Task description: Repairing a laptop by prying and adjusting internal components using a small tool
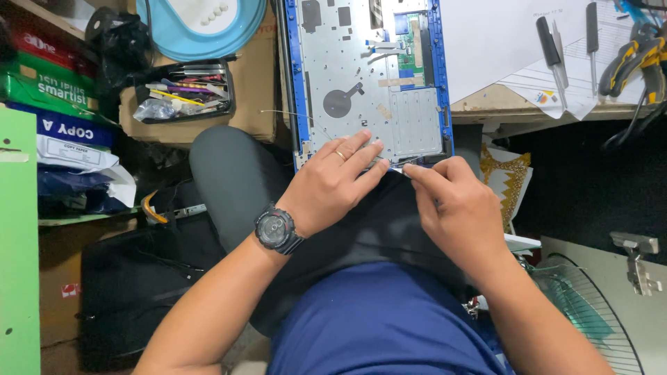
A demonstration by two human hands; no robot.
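Note:
A blue-edged laptop case (pixel 368 76) with its bare metal inside facing up leans from the table edge onto my lap. My left hand (pixel 333 180), with a ring and a black wrist watch, lies flat on the case's near edge, fingers spread toward the right. My right hand (pixel 455 205) pinches a small thin metal piece (pixel 397 168) at that same near edge, fingertips almost touching those of the left hand. A small green circuit board (pixel 410 48) and flat ribbon strips sit in the case's upper part.
Screwdrivers (pixel 552 48) and yellow-handled pliers (pixel 636 59) lie on white paper on the table at right. A cardboard box holds a tray of small tools (pixel 184 94) at left, beside paper reams (pixel 55 104). A fan grille (pixel 590 312) stands at lower right.

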